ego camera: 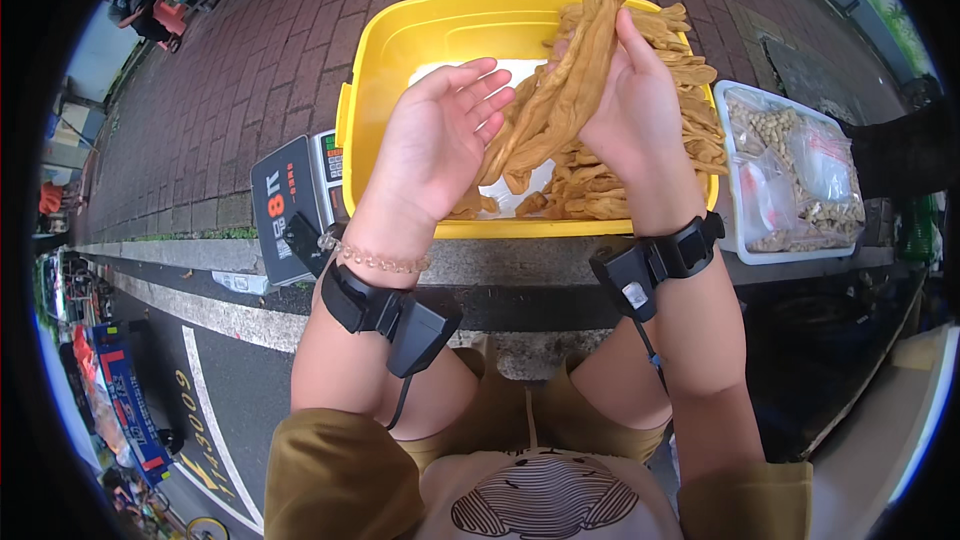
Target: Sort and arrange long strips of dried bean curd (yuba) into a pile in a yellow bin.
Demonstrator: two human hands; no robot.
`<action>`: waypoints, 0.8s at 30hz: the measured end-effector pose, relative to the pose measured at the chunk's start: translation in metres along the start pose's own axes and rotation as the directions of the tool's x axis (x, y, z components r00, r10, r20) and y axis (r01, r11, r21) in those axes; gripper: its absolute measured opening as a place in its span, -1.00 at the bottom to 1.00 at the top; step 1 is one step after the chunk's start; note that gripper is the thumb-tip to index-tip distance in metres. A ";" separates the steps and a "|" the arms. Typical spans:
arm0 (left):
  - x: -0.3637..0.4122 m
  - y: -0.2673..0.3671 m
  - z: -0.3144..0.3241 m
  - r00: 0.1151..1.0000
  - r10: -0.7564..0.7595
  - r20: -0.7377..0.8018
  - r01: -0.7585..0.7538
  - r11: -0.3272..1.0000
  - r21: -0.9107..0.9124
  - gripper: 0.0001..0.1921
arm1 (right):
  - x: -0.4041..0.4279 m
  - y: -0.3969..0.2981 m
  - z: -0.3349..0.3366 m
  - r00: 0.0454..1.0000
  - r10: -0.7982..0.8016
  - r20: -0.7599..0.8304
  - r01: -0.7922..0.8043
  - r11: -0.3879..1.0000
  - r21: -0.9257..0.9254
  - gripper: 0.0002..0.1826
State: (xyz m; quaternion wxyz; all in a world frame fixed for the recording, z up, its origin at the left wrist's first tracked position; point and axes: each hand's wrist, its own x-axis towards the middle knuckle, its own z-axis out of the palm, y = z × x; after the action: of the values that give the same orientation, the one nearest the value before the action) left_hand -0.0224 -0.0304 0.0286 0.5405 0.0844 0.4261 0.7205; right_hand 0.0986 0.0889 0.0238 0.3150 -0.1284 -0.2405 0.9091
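Observation:
Several long, wrinkled brown strips, which look like preserved radish, lie across the palm and fingers of my right hand, the thumb along their upper right side. My left hand is palm up with its fingers apart, close to the strips' lower end; whether it touches them I cannot tell. Both hands are over a yellow plastic bin. More brown strips are heaped along the bin's right side and front, while part of its pale bottom shows at the left.
A white tray right of the bin holds peanuts in shells and plastic bags. At the left stands a digital scale. The kerb runs along the bin's front. Black devices are strapped to both wrists.

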 end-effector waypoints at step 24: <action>-0.002 -0.036 0.031 0.938 0.177 0.297 -0.318 0.782 0.537 -0.65 | -0.013 -0.007 -0.011 0.852 -0.484 0.198 0.344 0.233 -0.910 -0.51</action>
State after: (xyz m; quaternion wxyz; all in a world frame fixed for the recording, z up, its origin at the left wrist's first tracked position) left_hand 0.0219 -0.0142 0.0226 0.4349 0.3823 0.5436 0.6076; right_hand 0.1162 0.0889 0.0189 0.4302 -0.2701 -0.7115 0.4855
